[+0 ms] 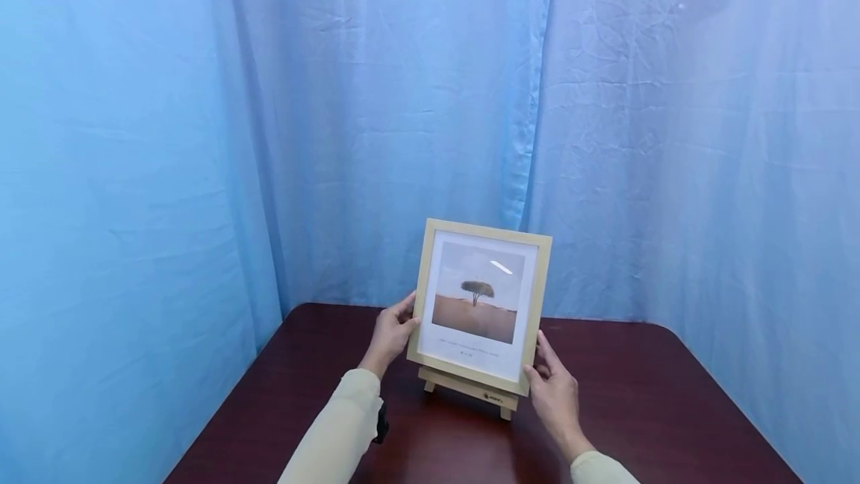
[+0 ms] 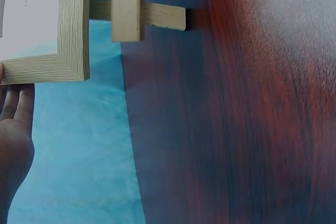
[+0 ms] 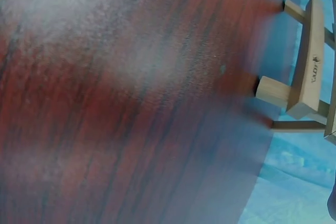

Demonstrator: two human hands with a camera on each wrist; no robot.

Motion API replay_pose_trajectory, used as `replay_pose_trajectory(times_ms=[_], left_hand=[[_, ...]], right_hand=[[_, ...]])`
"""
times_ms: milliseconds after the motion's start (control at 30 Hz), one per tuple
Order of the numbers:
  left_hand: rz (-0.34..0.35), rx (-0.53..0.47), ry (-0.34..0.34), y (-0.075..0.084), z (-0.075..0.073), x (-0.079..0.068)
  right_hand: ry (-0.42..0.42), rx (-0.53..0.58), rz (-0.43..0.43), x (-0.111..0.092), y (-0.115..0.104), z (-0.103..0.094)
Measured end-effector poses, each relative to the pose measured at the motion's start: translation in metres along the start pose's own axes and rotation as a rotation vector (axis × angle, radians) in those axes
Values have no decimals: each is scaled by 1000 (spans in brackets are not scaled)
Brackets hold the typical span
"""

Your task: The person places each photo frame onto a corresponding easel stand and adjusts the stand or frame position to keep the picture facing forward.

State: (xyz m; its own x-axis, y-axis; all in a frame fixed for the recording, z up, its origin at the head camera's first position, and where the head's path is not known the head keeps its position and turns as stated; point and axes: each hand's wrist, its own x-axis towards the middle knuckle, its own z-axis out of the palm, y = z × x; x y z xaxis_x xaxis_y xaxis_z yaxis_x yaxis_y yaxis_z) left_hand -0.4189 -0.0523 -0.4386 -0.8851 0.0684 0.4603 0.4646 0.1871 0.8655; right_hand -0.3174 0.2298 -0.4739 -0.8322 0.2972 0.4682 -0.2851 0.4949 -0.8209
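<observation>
A light-wood picture frame (image 1: 422,282) with a print of a lone tree stands near upright between my two hands, slightly tilted. My left hand (image 1: 390,334) grips its left side, thumb at the front edge and fingers behind. On the lower right side, my right hand (image 1: 554,394) holds it the same way. Below is a small wooden easel (image 1: 470,391) with a dark logo on its ledge. In the left wrist view a gap shows between the frame's lower edge (image 2: 73,24) and the easel's ledge (image 2: 127,9). The frame hides the easel's upper part.
The easel's feet (image 3: 272,92) stand on a dark red-brown, glossy table (image 1: 605,372). Blue curtains (image 1: 403,133) hang behind the table and along both sides. A black band (image 1: 381,424) shows at the left wrist.
</observation>
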Motion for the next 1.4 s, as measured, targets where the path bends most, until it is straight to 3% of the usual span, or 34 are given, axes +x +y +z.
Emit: replay_pose_trajectory(times_ms=[667,1033,1400], left_hand=[[-93,64,51,-10,10,-4],[-142,110,71,-13,12,-4],[-153,104,43,-13,16,-4]], right_hand=[[1,-17,24,-2,16,12],[-59,-13,64,0,20,14],[-81,-5,63,5,27,8]])
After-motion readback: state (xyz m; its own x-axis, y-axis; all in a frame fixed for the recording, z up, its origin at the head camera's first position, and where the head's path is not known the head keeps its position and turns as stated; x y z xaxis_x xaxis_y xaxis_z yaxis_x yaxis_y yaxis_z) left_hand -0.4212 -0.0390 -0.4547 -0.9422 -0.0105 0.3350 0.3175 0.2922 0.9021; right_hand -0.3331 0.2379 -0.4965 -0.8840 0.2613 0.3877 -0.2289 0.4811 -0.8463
